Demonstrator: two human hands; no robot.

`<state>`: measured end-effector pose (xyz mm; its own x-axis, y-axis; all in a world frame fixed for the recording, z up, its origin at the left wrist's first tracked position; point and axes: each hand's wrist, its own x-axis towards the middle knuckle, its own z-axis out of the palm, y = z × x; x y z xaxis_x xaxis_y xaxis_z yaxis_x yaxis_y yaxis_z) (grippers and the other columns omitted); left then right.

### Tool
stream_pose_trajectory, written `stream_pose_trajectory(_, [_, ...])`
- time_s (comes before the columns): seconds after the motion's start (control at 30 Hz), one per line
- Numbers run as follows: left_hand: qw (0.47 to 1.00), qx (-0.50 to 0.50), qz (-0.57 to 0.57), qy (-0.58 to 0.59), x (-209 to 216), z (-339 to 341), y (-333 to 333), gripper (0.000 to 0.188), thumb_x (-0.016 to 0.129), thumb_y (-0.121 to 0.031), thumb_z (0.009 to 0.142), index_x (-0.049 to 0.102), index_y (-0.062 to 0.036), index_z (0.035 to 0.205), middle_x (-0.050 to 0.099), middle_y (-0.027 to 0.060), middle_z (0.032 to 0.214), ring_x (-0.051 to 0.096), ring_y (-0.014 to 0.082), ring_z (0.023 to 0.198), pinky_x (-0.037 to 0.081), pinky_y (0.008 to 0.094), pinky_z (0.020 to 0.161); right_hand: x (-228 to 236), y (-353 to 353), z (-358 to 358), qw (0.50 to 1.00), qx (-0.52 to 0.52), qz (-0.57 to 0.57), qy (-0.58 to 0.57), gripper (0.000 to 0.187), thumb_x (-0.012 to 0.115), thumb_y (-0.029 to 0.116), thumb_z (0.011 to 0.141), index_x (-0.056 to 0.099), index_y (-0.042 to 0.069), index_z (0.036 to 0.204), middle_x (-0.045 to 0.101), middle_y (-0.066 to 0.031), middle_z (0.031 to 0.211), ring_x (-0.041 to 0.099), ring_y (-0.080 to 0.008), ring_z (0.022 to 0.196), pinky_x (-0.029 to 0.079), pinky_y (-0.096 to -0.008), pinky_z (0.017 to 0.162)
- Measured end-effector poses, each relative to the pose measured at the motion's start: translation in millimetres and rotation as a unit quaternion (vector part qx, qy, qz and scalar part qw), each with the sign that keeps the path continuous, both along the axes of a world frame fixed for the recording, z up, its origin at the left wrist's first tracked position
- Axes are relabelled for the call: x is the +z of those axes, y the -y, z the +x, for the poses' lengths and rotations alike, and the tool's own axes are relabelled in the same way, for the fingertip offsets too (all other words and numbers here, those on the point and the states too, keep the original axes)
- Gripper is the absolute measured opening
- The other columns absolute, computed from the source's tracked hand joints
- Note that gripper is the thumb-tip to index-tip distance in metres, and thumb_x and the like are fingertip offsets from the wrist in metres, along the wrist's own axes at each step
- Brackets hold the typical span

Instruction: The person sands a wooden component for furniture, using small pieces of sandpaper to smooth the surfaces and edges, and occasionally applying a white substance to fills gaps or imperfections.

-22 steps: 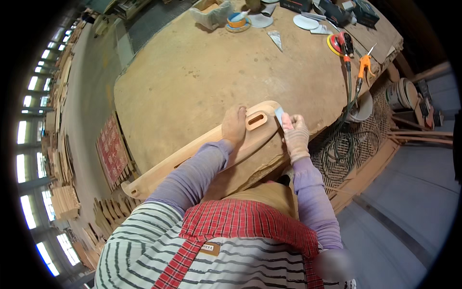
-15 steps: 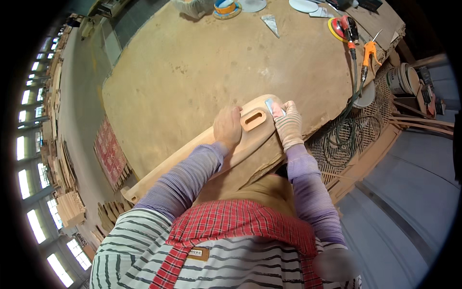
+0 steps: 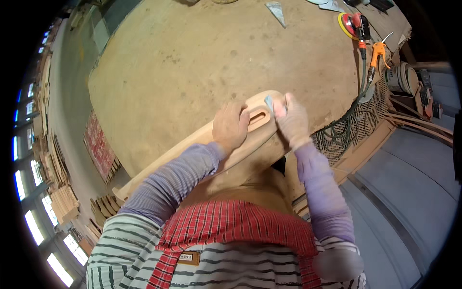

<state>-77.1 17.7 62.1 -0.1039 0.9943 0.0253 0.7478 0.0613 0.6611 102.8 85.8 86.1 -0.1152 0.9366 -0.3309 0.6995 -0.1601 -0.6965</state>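
Note:
A long pale wooden piece [image 3: 180, 153] lies slantwise across the near edge of the table, its rounded end at the upper right. Near that end is an oval slot [image 3: 258, 121] with a raised rim. My bare left hand [image 3: 231, 126] grips the piece just left of the slot, fingers over its far edge. My right hand [image 3: 293, 119], in a striped glove and slightly blurred, is closed on a folded sheet of sandpaper [image 3: 268, 102], light blue on the visible side. It presses the sheet against the rounded end. My palm hides part of the sheet.
On the table's far right lie a red and yellow disc sander [image 3: 350, 25] and an orange air blow gun [image 3: 378, 54], with dark hoses [image 3: 353, 115] running down beside the table. A folded scrap [image 3: 276, 13] rests at the far side. A bucket [image 3: 400, 78] stands right.
The view has shifted, so the far table items sit higher. My right hand still holds the sandpaper at the rounded end, turned slightly and blurred by motion. My left hand keeps its grip.

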Motion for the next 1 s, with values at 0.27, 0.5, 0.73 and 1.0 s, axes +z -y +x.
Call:
stream_pose_trajectory(0.27, [1.0, -0.004, 0.03, -0.005, -1.9, 1.1, 3.3, 0.02, 0.055, -0.02, 0.09, 0.06, -0.0051, 0.103, 0.063, 0.0156, 0.098, 0.058, 0.0362, 0.092, 0.045, 0.0462, 0.082, -12.9, -22.3, 10.2, 0.991, 0.103, -0.043, -0.067, 0.033, 0.062, 0.034, 0.092, 0.058, 0.001, 0.097, 0.066, -0.0245, 0.089, 0.062, -0.043, 0.084, 0.049, -0.0438, 0.076])
stream_pose_trajectory(0.5, [0.999, 0.036, 0.025, 0.009, -3.2, 7.2, 5.2, 0.019, 0.056, -0.019, 0.09, 0.062, -0.0061, 0.103, 0.063, 0.0156, 0.096, 0.059, 0.0367, 0.094, 0.046, 0.047, 0.082, -2.8, -38.9, 8.4, 0.972, 0.218, -0.066, -0.046, 0.032, 0.061, 0.036, 0.092, 0.059, 0.004, 0.096, 0.067, -0.0228, 0.092, 0.064, -0.0417, 0.089, 0.049, -0.0466, 0.078])
stream_pose_trajectory(0.73, [0.996, 0.082, 0.012, -0.025, -8.5, 13.3, 9.2, 0.028, 0.044, -0.019, 0.096, 0.064, -0.0021, 0.108, 0.065, 0.0181, 0.102, 0.06, 0.038, 0.094, 0.047, 0.0459, 0.084, -19.9, -90.0, -7.6, 0.918, 0.382, 0.086, 0.063, 0.031, 0.06, 0.037, 0.095, 0.056, 0.007, 0.102, 0.069, -0.0212, 0.094, 0.064, -0.0418, 0.091, 0.051, -0.0459, 0.081])
stream_pose_trajectory(1.0, [0.979, 0.198, 0.017, -0.035, -7.5, 66.1, 54.0, 0.027, 0.05, -0.02, 0.095, 0.066, -0.0051, 0.109, 0.067, 0.013, 0.116, 0.058, 0.0319, 0.112, 0.039, 0.0449, 0.103, -11.3, -76.9, 83.8, 0.871, 0.388, -0.096, -0.286, 0.041, 0.063, 0.019, 0.095, 0.056, 0.011, 0.135, 0.056, -0.0139, 0.12, 0.059, -0.0268, 0.109, 0.046, -0.0348, 0.098])
